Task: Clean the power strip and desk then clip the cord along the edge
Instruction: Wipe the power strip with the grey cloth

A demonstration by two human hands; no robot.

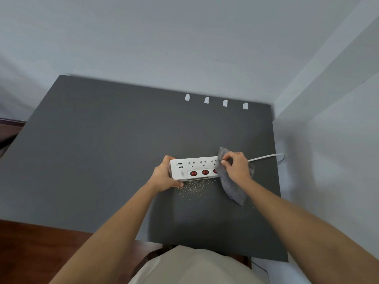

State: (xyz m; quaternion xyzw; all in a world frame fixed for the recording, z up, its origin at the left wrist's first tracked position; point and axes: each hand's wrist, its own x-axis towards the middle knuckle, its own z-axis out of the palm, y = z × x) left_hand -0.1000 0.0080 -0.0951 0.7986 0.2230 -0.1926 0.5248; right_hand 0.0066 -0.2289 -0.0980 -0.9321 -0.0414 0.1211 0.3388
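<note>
- The power strip lies on the dark desk just right of the frame's centre, tipped up on its near edge.
- The left hand is clamped around the strip's left end, steadying it.
- The right hand is closed on a grey cloth, pressing it over the strip's right end, where the white cord leaves toward the right edge of the frame.
- Pale crumbs lie scattered on the desk just below the strip.
- Four white clips sit in a row along the desk's far edge, upper centre, all without the cord.
- Risk: wiping toward the sockets could push grit into them.
- Risk: the cloth's hanging tail could drag the crumbs wider across the desk.
</note>
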